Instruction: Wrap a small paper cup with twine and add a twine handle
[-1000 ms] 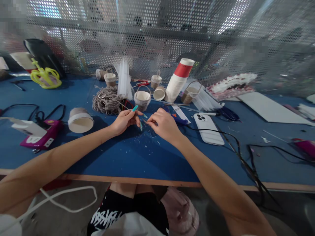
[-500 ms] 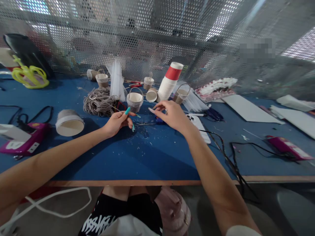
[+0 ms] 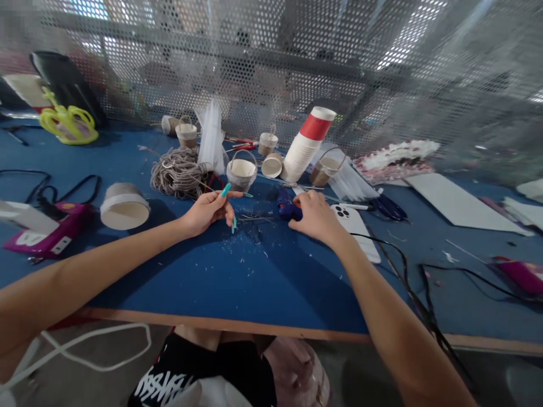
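My left hand (image 3: 207, 209), with long teal nails, rests on the blue table (image 3: 254, 277) and pinches a thin strand of twine (image 3: 254, 218) that trails to the right along the surface. My right hand (image 3: 317, 219) lies further right, its fingers closed over a blue glue gun (image 3: 288, 210) that lies on the table. Just right of that hand is a white phone (image 3: 360, 234), face down. A small paper-cup basket with a wire handle (image 3: 241, 171) stands just behind my hands.
Behind are a coil of grey twine (image 3: 180, 172), a leaning stack of paper cups (image 3: 307, 144) and more cup baskets (image 3: 324, 168). A white cup (image 3: 124, 206) lies at left beside a magenta box (image 3: 48, 234). Black cables (image 3: 407, 271) run at right. A perforated metal screen closes the back.
My right hand let go of the strand, swung right and came down on the blue glue gun. My left hand stayed in place with the strand.
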{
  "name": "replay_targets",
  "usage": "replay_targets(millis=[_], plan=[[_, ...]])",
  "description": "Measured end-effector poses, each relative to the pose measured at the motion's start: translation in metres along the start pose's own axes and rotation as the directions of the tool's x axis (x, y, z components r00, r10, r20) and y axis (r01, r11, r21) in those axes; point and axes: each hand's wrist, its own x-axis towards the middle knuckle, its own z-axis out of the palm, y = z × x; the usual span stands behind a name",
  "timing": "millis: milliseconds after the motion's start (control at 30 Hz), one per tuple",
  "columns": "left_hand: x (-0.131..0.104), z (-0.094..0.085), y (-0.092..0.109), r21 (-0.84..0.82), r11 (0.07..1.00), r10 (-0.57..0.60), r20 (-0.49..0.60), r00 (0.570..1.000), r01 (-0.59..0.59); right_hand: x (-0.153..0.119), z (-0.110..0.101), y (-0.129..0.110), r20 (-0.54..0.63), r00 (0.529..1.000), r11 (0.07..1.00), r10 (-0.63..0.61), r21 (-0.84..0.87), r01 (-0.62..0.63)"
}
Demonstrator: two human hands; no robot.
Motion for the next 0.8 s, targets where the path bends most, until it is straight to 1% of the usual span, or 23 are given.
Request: replay_targets(millis=[67, 167, 267, 367, 467, 533, 600, 700, 800], plan=[[0.000, 0.001, 0.001, 0.014, 1.000, -0.004, 0.003, 1.000, 0.004, 0.001, 0.003, 0.000, -0.015, 1.000, 0.999, 0.010, 0.033, -0.009], [-0.001, 0.001, 0.002, 0.026, 1.000, 0.003, -0.006, 1.000, -0.003, 0.002, 0.002, 0.004, -0.044, 0.999, 0.992, 0.029, 0.121, -0.023], [0.000, 0.001, 0.002, 0.055, 0.998, 0.004, -0.017, 1.000, -0.003, 0.002, -0.003, 0.006, -0.105, 0.994, 0.969, 0.018, 0.245, 0.008], [0.000, 0.001, 0.001, 0.095, 0.995, 0.022, -0.023, 1.000, -0.019, 0.001, -0.010, 0.005, -0.157, 0.987, 0.925, 0.025, 0.378, 0.036], [0.001, 0.002, 0.002, 0.118, 0.992, 0.049, -0.033, 0.998, -0.045, -0.001, -0.014, 0.005, -0.199, 0.974, 0.866, 0.105, 0.500, 0.009], [0.000, 0.002, 0.002, 0.111, 0.993, 0.039, -0.041, 0.998, -0.034, -0.001, -0.016, 0.006, -0.220, 0.963, 0.809, 0.158, 0.587, 0.002], [0.000, 0.002, 0.003, 0.095, 0.995, 0.020, -0.056, 0.998, -0.014, -0.001, -0.016, 0.009, -0.255, 0.941, 0.763, 0.222, 0.647, -0.004], [0.001, 0.001, 0.004, 0.069, 0.998, 0.017, -0.083, 0.996, -0.011, 0.001, -0.014, 0.019, -0.314, 0.895, 0.745, 0.315, 0.667, -0.028], [0.001, 0.000, 0.005, 0.037, 0.999, 0.010, -0.097, 0.995, -0.006, 0.005, -0.011, 0.029, -0.338, 0.875, 0.733, 0.348, 0.679, -0.030]])
